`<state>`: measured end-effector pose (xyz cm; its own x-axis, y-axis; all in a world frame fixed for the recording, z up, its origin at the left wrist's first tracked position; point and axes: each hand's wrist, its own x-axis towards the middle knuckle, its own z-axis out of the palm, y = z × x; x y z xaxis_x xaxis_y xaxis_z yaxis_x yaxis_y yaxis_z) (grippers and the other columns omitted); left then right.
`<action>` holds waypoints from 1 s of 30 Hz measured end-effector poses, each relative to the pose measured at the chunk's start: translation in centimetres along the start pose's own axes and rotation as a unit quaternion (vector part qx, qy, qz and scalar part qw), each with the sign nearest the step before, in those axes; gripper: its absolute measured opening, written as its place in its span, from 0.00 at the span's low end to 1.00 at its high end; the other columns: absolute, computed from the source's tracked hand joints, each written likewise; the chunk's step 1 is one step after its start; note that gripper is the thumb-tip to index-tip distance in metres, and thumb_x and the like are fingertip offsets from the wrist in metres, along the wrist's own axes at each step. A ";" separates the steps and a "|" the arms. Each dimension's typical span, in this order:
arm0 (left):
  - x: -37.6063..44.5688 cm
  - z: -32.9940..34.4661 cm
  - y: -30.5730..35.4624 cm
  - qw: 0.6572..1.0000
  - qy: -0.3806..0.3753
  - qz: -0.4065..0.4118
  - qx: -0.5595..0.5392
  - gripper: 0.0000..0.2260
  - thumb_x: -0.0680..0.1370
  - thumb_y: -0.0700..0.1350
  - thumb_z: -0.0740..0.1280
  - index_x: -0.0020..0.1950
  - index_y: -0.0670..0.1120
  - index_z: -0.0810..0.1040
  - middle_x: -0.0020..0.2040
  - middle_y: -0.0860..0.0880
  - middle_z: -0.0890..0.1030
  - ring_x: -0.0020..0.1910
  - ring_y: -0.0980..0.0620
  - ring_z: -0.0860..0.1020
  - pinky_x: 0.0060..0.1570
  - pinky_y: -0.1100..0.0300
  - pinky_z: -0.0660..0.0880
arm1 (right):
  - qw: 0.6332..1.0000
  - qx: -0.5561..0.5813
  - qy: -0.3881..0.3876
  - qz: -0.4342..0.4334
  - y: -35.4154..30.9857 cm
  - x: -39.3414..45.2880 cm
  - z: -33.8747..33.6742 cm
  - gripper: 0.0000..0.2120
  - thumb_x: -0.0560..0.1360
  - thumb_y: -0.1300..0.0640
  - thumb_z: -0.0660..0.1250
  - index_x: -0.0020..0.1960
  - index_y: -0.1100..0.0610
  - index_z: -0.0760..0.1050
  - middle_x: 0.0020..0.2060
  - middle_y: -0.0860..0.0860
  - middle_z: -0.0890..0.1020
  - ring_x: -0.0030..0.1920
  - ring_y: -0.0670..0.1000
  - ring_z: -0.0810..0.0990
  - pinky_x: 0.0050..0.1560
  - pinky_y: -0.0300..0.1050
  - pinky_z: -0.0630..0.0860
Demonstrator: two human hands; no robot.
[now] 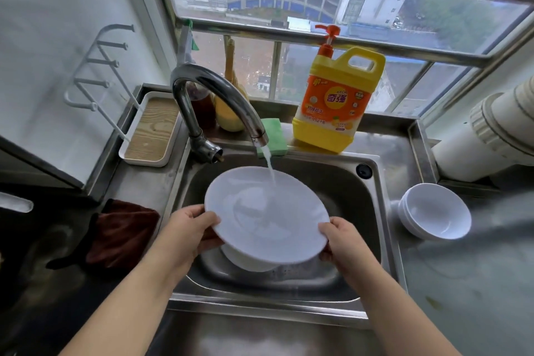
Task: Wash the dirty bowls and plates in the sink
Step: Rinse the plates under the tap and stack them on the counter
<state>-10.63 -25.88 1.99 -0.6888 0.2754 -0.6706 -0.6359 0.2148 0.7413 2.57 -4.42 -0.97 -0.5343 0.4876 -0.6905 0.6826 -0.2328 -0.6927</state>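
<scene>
plate: we see a round white plastic plate (267, 215) held over the stainless steel sink basin (349, 191), tilted, its far rim up toward the tap.
left hand: the left hand (190, 230) grips the plate's near-left rim, thumb on top, fingers curled underneath.
right hand: the right hand (342, 238) grips the plate's near-right rim the same way, thumb on the upper face, fingers wrapped under the edge.
water: a thin stream of water (270, 166) runs from the curved chrome tap (215, 95) and lands on the plate's upper right part.
under the plate: we make out another white dish (245, 259) in the basin, directly below the held plate, mostly hidden; we cannot tell whether it is a bowl or a plate.
right of the sink: a stack of white plastic bowls (436, 215) stands on the steel counter (468, 283), just beside the basin rim.
behind the sink: a yellow and orange dish soap jug with a red pump (336, 101) stands on the ledge by the window; a green sponge (274, 136) lies just left of it, behind the tap spout.
left of the sink: a white tray with a wood-grain bottom (151, 131) sits at the far left corner; a dark red cloth (121, 233) lies beside the near-left rim.
</scene>
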 end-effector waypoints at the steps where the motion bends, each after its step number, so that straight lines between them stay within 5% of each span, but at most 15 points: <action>1: 0.1 0.1 -0.6 1.000 -0.013 -0.019 -0.010 0.09 0.78 0.34 0.62 0.55 0.39 0.78 0.46 0.41 0.84 0.44 0.45 0.82 0.34 0.59 0.79 | 1.000 -0.007 0.013 -0.013 -0.3 -0.3 -0.6 0.07 0.80 0.58 0.58 0.52 0.59 0.74 0.42 0.57 0.79 0.38 0.52 0.77 0.32 0.41 0.73; 9: 1.0 3.3 -3.2 0.989 -0.097 -0.103 0.046 0.07 0.79 0.35 0.63 0.55 0.38 0.79 0.46 0.43 0.85 0.45 0.46 0.84 0.40 0.58 0.81 | 0.972 -0.114 0.110 -0.174 -2.0 -2.6 -4.5 0.04 0.78 0.58 0.61 0.45 0.56 0.71 0.37 0.61 0.80 0.36 0.56 0.78 0.35 0.49 0.76; 16: 2.5 6.7 -1.9 0.991 -0.100 -0.086 0.024 0.09 0.80 0.31 0.58 0.52 0.39 0.76 0.42 0.42 0.84 0.42 0.45 0.82 0.43 0.53 0.80 | 0.902 -0.169 0.221 -0.330 -1.0 -3.7 -4.5 0.03 0.79 0.60 0.61 0.51 0.53 0.69 0.33 0.43 0.78 0.34 0.41 0.77 0.35 0.30 0.70; 20: 3.3 6.6 -0.1 0.997 -0.071 0.005 0.009 0.12 0.78 0.29 0.59 0.51 0.45 0.75 0.49 0.42 0.81 0.48 0.44 0.80 0.47 0.52 0.79 | 0.942 -0.043 0.180 -0.279 0.3 -2.4 -4.1 0.04 0.79 0.54 0.62 0.53 0.46 0.70 0.36 0.47 0.84 0.37 0.46 0.82 0.38 0.41 0.77; 24: 3.5 5.0 1.3 0.994 -0.031 0.095 0.045 0.13 0.78 0.31 0.61 0.49 0.50 0.76 0.47 0.48 0.82 0.50 0.47 0.80 0.49 0.51 0.78 | 0.965 0.131 0.114 -0.195 0.8 -0.6 -1.9 0.05 0.79 0.58 0.62 0.52 0.50 0.70 0.40 0.52 0.83 0.38 0.47 0.83 0.36 0.42 0.80; 30: 1.8 2.3 2.4 0.972 0.028 0.191 0.132 0.14 0.78 0.34 0.63 0.47 0.55 0.76 0.45 0.54 0.82 0.47 0.58 0.80 0.47 0.62 0.76 | 0.987 0.143 0.062 -0.041 1.6 2.0 2.0 0.06 0.80 0.57 0.62 0.56 0.55 0.71 0.51 0.55 0.80 0.48 0.55 0.81 0.38 0.43 0.79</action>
<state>-12.57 -22.76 2.59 -0.8793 0.3332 -0.3404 -0.2236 0.3424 0.9126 1.59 -5.47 -3.85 -0.5057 0.6094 -0.6106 0.4613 -0.4071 -0.7883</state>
